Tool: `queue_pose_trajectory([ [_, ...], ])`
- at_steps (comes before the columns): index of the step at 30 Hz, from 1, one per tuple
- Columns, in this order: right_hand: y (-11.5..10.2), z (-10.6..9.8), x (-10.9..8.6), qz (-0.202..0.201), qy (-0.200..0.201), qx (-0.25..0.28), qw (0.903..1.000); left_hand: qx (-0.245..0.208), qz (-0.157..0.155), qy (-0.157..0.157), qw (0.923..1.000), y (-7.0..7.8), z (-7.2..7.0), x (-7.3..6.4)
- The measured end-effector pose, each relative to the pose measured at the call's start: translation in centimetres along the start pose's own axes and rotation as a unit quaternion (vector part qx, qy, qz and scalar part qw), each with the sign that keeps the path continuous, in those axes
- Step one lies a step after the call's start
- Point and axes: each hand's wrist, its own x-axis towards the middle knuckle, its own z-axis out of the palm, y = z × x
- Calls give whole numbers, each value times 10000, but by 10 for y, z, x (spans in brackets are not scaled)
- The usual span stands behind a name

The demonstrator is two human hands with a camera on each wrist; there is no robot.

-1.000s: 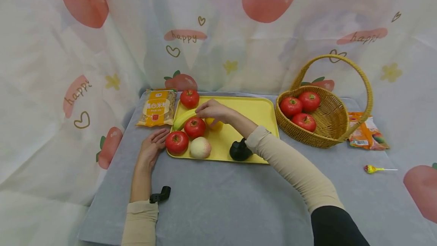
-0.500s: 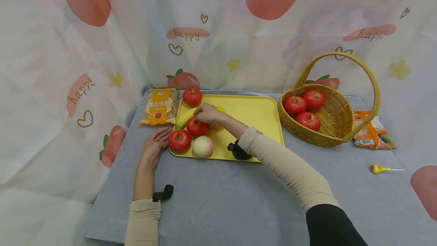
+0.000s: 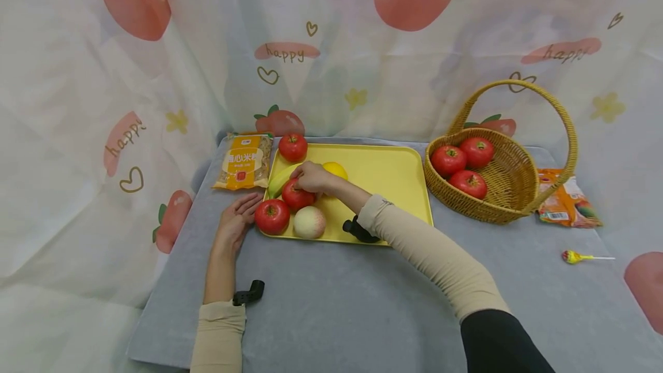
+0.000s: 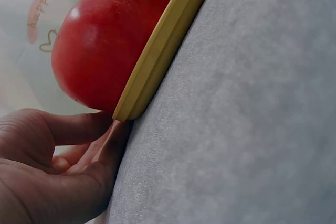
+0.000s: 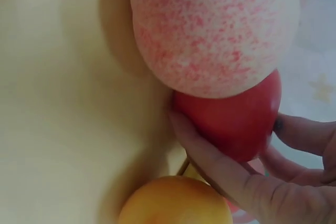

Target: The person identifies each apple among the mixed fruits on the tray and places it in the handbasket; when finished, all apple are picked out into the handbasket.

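Note:
My right hand grips a red tomato on the yellow tray; in the right wrist view, thumb and fingers reach round this tomato. A pale pink-speckled peach lies in front of it, and a yellow-orange round fruit sits just behind my hand. To its left is a partly covered banana. My left hand lies against the tray's left front corner with fairly straight fingers, beside another tomato; the left wrist view shows its thumb at the tray rim.
A third tomato sits at the tray's back left corner. Left of the tray lies an orange food packet. At right stand a wicker basket with several tomatoes, another orange packet and a lollipop. A patterned curtain hangs behind.
My right hand has come down from above the banana and yellow fruit onto the middle tomato and now grips it. The left hand stays at the tray corner. The head view has shifted slightly.

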Motion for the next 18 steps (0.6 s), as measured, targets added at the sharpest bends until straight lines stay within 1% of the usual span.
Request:
queue_pose_trajectory([
  [7, 2, 0, -4, -145, 177, 107, 9997, -41, 35, -34, 10000, -2, 1, 1],
  [13, -3, -3, -9, -247, 345, 295, 9987, -15, 54, -39, 10000, -1, 1, 0],
  [18, -9, -11, -15, -203, 282, 482, 9982, 29, -63, 46, 10000, 0, 1, 0],
])
